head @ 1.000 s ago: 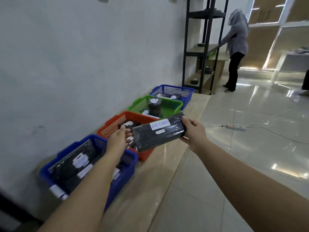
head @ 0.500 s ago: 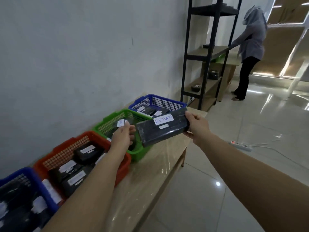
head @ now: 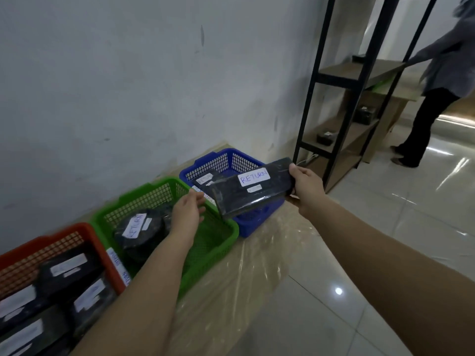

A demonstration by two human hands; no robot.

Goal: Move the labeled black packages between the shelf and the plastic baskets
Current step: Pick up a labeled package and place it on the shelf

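Head view: the walk along the bench has carried the package (head: 253,187) past the red basket (head: 38,255) and green basket (head: 221,242); it now hangs over the blue basket (head: 228,160) at 12 o'clock. Left hand (head: 189,213) has let go since a second ago, fingers loosely spread just beside the package's near end. Right hand (head: 305,186) alone pinches the far end, thumb on top. The label reads RETURN (as does one already inside), so this looks like the drop point; the shelf (head: 357,73) stands at 1 o'clock.
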